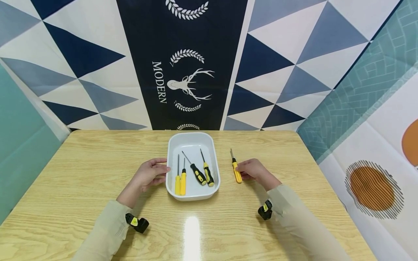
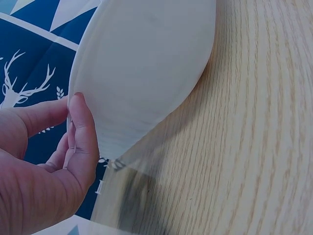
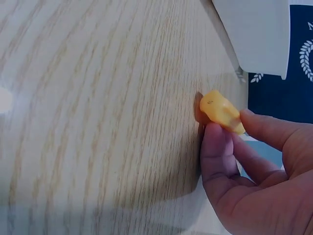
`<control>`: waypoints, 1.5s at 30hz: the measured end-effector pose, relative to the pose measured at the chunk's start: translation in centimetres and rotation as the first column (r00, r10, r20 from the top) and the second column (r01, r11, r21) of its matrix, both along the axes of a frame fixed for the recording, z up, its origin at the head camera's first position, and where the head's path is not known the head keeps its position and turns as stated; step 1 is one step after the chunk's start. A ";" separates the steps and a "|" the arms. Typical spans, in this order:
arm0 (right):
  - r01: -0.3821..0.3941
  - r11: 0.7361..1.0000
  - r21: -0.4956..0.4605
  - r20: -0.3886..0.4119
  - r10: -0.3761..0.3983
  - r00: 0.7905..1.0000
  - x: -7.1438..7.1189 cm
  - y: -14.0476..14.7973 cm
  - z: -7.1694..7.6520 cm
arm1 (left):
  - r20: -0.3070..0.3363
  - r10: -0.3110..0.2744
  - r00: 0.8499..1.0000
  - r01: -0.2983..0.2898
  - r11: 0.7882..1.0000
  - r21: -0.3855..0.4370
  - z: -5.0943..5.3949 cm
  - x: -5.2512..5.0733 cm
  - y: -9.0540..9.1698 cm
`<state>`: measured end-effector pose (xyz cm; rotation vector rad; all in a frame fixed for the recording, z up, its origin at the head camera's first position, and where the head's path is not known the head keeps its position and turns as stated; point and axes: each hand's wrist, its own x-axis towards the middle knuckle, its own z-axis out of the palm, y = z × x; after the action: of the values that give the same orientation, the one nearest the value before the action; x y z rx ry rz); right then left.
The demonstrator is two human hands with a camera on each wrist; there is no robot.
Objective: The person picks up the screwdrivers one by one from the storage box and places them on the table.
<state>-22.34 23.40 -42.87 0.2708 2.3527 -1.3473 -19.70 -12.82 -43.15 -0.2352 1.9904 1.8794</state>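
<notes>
A white plastic tray (image 1: 192,200) stands near the table's back edge. Inside it, on the left, are two screwdrivers with yellow handles (image 1: 183,183); on the right lie two with black-and-yellow handles (image 1: 198,174). My left hand (image 1: 151,174) pinches the tray's left rim between thumb and fingers, and the left wrist view shows the tray wall (image 2: 142,63) close up. To the right of the tray, my right hand (image 1: 253,169) pinches a yellow-handled screwdriver (image 1: 236,173) by its handle, shaft pointing away from me. In the right wrist view its handle end (image 3: 213,104) is low over the table.
The wooden table (image 1: 98,163) reaches to a patterned cloth backdrop (image 1: 186,36) behind. Cloth panels also hang at the left and right sides. A small black camera (image 1: 137,223) is strapped to the left wrist and another (image 1: 265,210) to the right.
</notes>
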 end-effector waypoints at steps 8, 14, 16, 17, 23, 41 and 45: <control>0.018 0.996 0.083 -0.023 -0.017 1.000 0.1 -0.2 0.2 | 0.007 0.001 1.000 -0.001 1.000 0.007 0.0 0.1 0.1; 0.031 0.994 0.108 -0.029 -0.028 0.999 0.1 -0.4 0.2 | -0.010 -0.003 1.000 0.004 1.000 0.011 0.2 0.4 0.0; 0.030 0.993 0.110 -0.029 -0.027 0.999 0.1 -0.5 0.2 | -0.013 -0.005 1.000 0.006 1.000 0.013 0.2 0.4 0.0; 0.031 0.993 0.113 -0.029 -0.028 0.999 0.1 -0.5 0.2 | -0.012 -0.001 1.000 0.001 1.000 0.015 0.2 0.4 0.0; 0.022 0.993 0.119 -0.021 -0.020 1.000 0.1 -0.5 0.4 | -0.015 0.011 1.000 -0.011 1.000 0.014 0.2 0.4 0.1; 0.002 1.000 -0.026 -0.083 -0.004 0.997 0.2 0.4 1.2 | -0.011 0.009 1.000 -0.009 1.000 0.008 0.0 0.2 0.1; -0.012 0.999 -0.053 -0.134 0.005 0.991 0.5 0.5 1.4 | -0.012 0.006 1.000 -0.006 1.000 0.009 0.0 0.1 0.1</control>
<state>-21.85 23.94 -41.49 0.1592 2.4185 -1.4638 -19.56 -12.72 -43.15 -0.2288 1.9910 1.8969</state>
